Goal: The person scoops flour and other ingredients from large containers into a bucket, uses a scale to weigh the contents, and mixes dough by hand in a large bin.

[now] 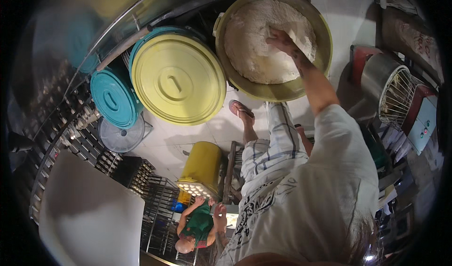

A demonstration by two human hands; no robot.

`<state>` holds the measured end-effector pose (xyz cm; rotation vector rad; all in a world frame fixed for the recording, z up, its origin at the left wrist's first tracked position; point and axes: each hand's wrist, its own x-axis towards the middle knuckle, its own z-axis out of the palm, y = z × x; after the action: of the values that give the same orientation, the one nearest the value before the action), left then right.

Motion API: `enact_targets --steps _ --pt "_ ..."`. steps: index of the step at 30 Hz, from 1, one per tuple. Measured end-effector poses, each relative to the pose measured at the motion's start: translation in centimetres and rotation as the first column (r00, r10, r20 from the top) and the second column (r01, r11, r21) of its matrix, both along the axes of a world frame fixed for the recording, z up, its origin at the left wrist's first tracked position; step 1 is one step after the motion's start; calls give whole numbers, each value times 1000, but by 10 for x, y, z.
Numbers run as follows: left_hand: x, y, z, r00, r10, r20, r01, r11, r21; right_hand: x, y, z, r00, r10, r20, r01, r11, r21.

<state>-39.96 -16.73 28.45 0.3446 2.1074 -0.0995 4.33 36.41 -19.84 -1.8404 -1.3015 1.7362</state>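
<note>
Powder [247, 40] (pale), beneath right hand [281, 41], in tub [325, 49]

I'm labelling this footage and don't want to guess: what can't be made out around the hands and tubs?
All in the head view:
Right hand: too small to tell whether it grips anything over the flour.
Left hand: too small and dim to tell whether it holds anything.
Large tub's contents: hidden by the yellow lid.
Smaller tub's contents: hidden by the blue lid.

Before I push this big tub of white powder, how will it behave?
The tub is probably heavy, given the broad mass of powder inside. Its broad shape suggests sliding rather than tipping, though its base is hidden.
</note>
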Motion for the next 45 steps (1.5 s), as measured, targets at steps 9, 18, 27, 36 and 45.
enact_targets --steps 9,18,27,36,45 --pt "-29 86 -17 866 -494 -76 498 839 220 -11 -46 39 967 -232 -105 217 967 -136" --pt "-12 155 41 943 -300 -147 328 749 576 -30 -171 132 588 -773 -237 755 630 -179" --pt "-84 209 154 301 266 -916 951 -7 310 17 -225 250 589 -645 -487 740 673 5" --pt "-50 254 312 407 407 -818 885 -397 243 11 -290 530 477 -492 -728 826 535 180" --pt "-11 264 310 432 327 -841 894 -279 351 -4 -253 779 571 -156 -806 674 650 351"
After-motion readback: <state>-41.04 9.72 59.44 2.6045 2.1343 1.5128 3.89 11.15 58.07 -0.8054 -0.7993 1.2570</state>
